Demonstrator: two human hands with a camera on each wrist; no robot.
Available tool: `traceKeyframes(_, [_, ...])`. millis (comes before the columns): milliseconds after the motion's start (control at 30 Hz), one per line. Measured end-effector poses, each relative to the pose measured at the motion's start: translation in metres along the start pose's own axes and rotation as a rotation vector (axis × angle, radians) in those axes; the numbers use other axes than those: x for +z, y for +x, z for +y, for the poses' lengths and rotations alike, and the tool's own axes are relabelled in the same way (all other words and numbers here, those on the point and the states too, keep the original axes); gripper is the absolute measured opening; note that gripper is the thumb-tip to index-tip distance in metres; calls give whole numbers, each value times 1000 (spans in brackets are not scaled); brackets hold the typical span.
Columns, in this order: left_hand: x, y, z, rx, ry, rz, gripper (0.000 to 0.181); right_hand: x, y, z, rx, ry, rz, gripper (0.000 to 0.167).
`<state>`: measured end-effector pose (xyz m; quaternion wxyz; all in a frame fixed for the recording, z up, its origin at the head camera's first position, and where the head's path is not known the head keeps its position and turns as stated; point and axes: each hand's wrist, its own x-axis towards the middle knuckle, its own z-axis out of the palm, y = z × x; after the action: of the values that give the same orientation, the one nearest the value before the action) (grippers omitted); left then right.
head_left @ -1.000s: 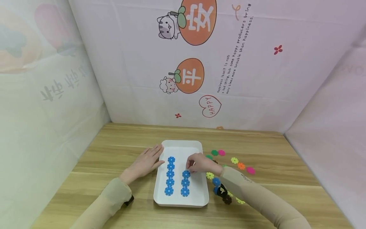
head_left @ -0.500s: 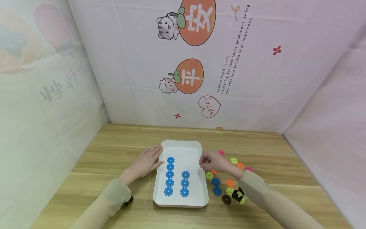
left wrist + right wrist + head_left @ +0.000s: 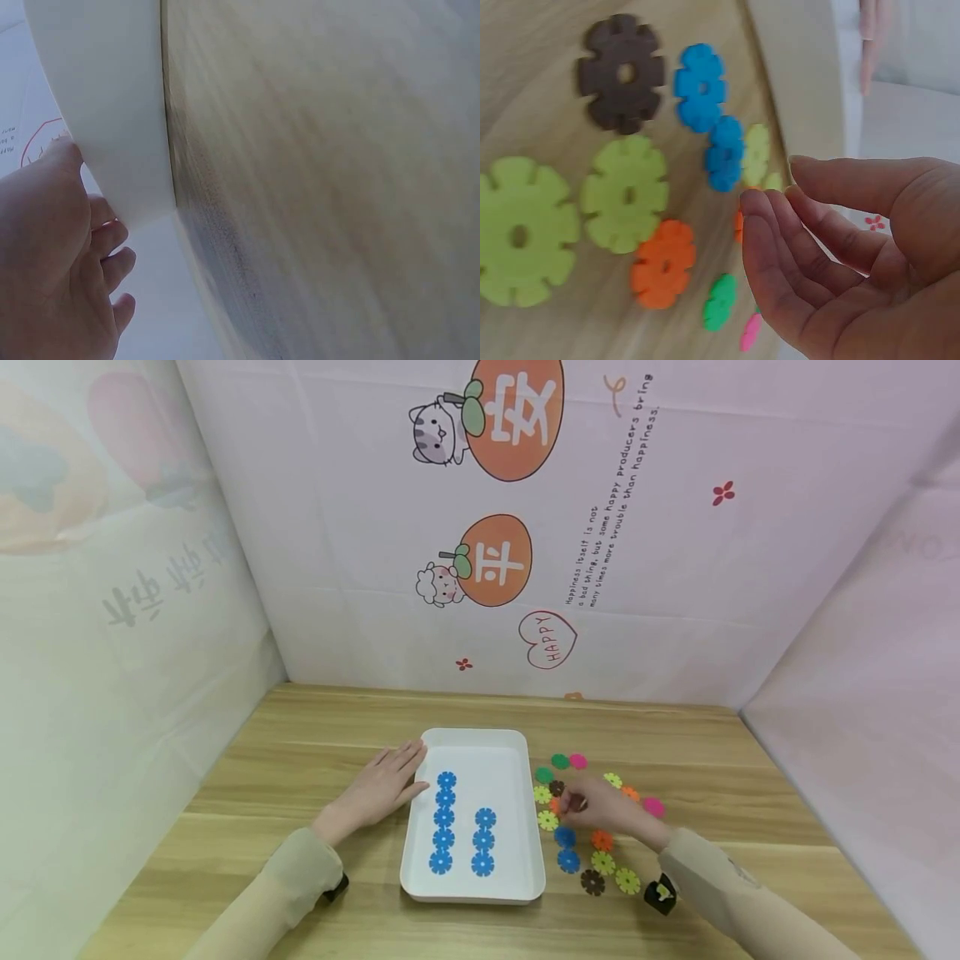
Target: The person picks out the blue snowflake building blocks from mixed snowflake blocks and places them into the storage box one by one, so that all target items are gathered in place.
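My left hand rests at the left rim of a white tray, touching it with fingers extended; the left wrist view shows the thumb against the tray wall. Inside the tray lie two columns of blue flower-shaped discs, a longer left one and a right one of three. My right hand hovers over loose discs beside the tray. Its thumb and fingers are loosely bent and apart, holding nothing. Nearest below are two blue discs and an orange disc.
Right of the tray, on the wooden table, lie yellow, brown, green and pink discs. A printed white cloth hangs behind the table, with more cloth at both sides.
My right hand has left the top of the right blue column and moved right, out of the tray, over the loose discs. My left hand has stayed at the rim.
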<state>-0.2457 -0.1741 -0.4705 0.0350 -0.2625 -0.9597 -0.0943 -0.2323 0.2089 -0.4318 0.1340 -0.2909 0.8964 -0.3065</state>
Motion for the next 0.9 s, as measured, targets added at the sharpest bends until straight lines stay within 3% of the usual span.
traceKeyframes(300, [-1, 0, 0, 1, 2, -9, 67, 11, -4, 9, 124, -2, -14, 21])
traceKeyframes(900, [4, 2, -2, 6, 32, 3, 66, 16, -4, 6, 153, -82, -5, 21])
